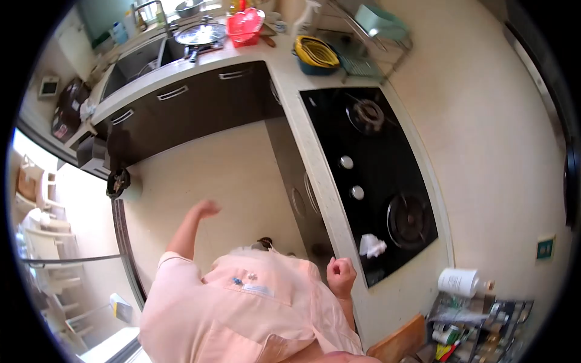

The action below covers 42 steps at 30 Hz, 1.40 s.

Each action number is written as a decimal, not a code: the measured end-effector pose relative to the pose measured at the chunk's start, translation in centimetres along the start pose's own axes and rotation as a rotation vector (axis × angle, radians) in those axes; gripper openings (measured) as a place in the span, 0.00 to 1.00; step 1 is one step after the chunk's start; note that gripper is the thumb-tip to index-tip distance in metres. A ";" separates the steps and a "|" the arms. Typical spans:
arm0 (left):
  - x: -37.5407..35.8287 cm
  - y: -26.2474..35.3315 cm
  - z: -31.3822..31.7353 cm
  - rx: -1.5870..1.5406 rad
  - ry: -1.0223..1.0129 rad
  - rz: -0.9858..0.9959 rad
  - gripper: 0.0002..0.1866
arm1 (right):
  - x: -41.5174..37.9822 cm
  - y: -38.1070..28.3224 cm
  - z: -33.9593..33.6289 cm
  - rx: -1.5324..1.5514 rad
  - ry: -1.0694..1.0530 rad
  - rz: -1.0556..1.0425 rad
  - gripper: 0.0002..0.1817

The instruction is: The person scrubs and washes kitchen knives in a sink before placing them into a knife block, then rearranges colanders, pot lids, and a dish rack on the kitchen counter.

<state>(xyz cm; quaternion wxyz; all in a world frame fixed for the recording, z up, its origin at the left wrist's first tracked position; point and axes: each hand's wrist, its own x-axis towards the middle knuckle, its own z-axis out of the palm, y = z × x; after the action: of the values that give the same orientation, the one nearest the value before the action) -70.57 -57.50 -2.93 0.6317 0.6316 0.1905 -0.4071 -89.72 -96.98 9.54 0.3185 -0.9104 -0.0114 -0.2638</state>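
My left hand [209, 209] hangs in the air over the floor, in front of my pink apron [242, 302]. Motion smears its fingers, and nothing shows in it. Curled into a fist, my right hand [342, 275] is beside the counter's front edge, and no object sticks out of it. Close by, a crumpled white paper or cloth [372, 245] lies on the near corner of the black gas stove [333, 130]. My right hand is apart from it.
Along the back run a double sink [130, 69], a pan with a glass lid [203, 35], a red basket [244, 36] and yellow bowls [316, 51]. A rack with bottles [478, 320] and a wooden board [397, 340] stand near right. A bin [119, 181] is on the floor.
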 end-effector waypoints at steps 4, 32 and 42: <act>-0.1 -3.0 -7.2 0.168 0.212 -0.208 0.22 | 5.3 1.3 2.2 -0.039 -0.146 -0.062 0.14; 13.0 5.5 -34.8 0.653 0.623 -0.077 0.19 | 49.8 5.2 36.3 0.861 0.074 1.105 0.18; 18.3 31.2 -33.8 0.879 0.578 0.330 0.17 | 60.5 11.0 40.8 0.734 0.455 1.456 0.53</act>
<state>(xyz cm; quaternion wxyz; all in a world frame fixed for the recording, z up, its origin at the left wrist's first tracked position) -26.85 -34.31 -1.07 0.2858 0.9435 0.0670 -0.1538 -16.24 -90.75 5.91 0.6791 -0.4542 0.5571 -0.1491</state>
